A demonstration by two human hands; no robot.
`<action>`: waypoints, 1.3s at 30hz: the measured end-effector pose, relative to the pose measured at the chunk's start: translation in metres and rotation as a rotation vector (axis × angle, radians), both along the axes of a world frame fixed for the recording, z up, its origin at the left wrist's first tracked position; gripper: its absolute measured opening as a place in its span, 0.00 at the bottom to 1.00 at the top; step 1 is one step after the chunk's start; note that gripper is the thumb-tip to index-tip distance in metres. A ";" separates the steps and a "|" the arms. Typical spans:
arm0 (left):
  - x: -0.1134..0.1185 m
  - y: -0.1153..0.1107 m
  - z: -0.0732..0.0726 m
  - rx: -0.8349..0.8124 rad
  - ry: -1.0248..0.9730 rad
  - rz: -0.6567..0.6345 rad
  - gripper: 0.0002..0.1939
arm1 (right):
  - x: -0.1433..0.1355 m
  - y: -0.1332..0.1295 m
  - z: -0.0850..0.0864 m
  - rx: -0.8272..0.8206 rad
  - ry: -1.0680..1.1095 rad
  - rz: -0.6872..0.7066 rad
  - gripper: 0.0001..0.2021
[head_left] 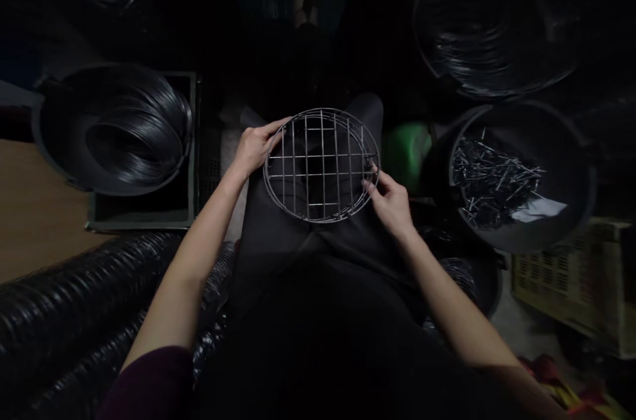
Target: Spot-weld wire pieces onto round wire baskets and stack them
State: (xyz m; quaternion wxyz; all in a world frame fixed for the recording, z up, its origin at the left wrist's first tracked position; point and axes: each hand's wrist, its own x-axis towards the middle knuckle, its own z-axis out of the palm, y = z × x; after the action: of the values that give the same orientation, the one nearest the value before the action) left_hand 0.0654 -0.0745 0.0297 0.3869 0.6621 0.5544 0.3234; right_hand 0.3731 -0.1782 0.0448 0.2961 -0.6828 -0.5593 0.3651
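Observation:
A round metal wire grid point(322, 156), with crossing bars inside several thin rings, is held over the person's dark-clothed lap. On its upper left rim, my left hand point(254, 150) is closed, the fingers reaching along and partly behind the ring. My right hand point(390, 200) grips the right side of the rim, with fingertips showing through the bars. Dark trousers point(268, 241) are visible below the grid.
On the left, a black tub point(47, 132) holds coiled wire point(144, 128) over a green crate point(191, 208). At right, another black tub point(571, 175) contains short metal pieces point(489, 178) and white paper point(539, 209). A yellowish crate point(571, 274) stands lower right. Wrapped rolls point(89, 287) lie lower left.

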 end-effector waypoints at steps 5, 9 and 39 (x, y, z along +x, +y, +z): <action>0.004 -0.003 0.000 -0.045 -0.019 0.002 0.16 | -0.011 -0.038 0.002 0.164 -0.268 -0.065 0.22; 0.003 -0.002 -0.010 -0.084 -0.067 0.023 0.17 | -0.007 -0.060 0.010 0.108 -0.341 0.152 0.28; -0.009 -0.010 0.047 -0.129 -0.106 -0.037 0.28 | -0.007 0.004 0.044 -0.046 0.300 -0.150 0.31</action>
State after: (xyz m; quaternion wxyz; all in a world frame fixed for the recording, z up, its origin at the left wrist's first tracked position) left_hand 0.0569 -0.0846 0.0764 0.4637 0.6277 0.5406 0.3144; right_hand 0.3658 -0.1742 0.0892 0.3868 -0.6670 -0.4479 0.4528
